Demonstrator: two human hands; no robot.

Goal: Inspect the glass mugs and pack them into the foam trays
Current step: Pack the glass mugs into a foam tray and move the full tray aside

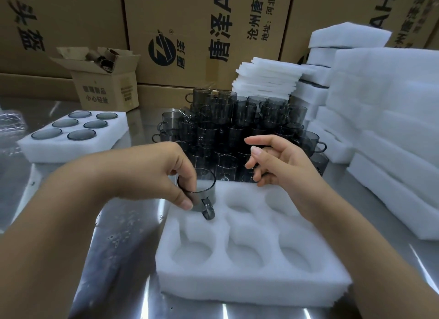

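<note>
A mug (pixel 205 196) seemingly sits in the back-left pocket of the near tray (pixel 249 287), stacked mugs (pixel 237 119) behind it

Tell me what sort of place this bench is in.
Most likely a packing station in a glassware factory or warehouse: a pile of glass mugs, foam trays stacked at the right, and printed shipping cartons behind.
</note>
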